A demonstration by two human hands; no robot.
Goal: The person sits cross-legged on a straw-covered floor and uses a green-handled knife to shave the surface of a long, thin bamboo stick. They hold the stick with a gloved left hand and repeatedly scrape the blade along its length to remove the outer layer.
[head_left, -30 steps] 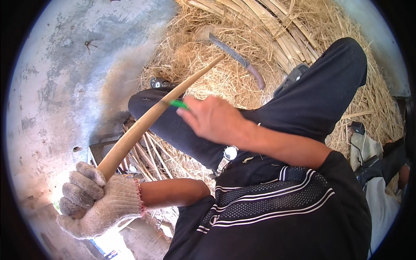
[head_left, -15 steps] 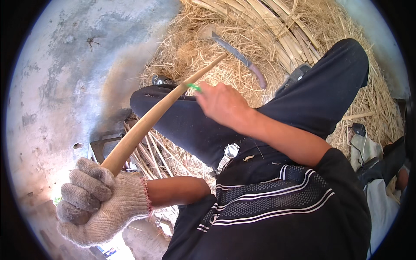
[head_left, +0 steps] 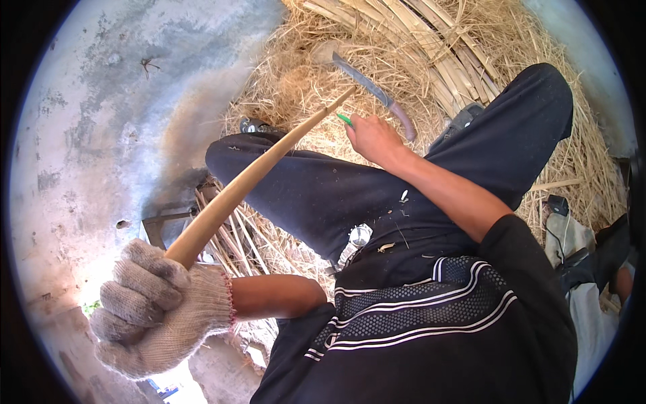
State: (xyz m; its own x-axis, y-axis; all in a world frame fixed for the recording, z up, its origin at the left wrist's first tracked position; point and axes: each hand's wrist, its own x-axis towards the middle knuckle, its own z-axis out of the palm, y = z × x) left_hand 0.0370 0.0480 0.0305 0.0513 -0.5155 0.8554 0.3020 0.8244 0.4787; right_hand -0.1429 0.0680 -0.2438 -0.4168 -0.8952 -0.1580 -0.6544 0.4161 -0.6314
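Observation:
My left hand (head_left: 158, 310), in a knitted grey-white glove, is closed round the thick end of a long tapering wooden stick (head_left: 235, 192). The stick slants up and away to the right, its thin tip over the straw. My bare right hand (head_left: 378, 140) is closed on a small green tool (head_left: 344, 120), just right of the stick near its thin end. Most of the tool is hidden in my fingers, so its kind cannot be made out. A small gap shows between the tool and the stick. Beyond the right hand lies a large curved knife (head_left: 367, 84) with a brownish handle.
Loose straw (head_left: 303, 81) covers the floor ahead, with a bundle of split strips (head_left: 431, 50) at the far right. My crossed legs in dark trousers (head_left: 303, 188) lie under the stick. A wristwatch (head_left: 359, 236) rests at my lap. A stained wall (head_left: 101, 135) rises on the left.
My right hand has moved away and to the right, toward the stick's thin end, with the green tool. My left hand has shifted slightly with the stick. A small white flake now shows on the trousers.

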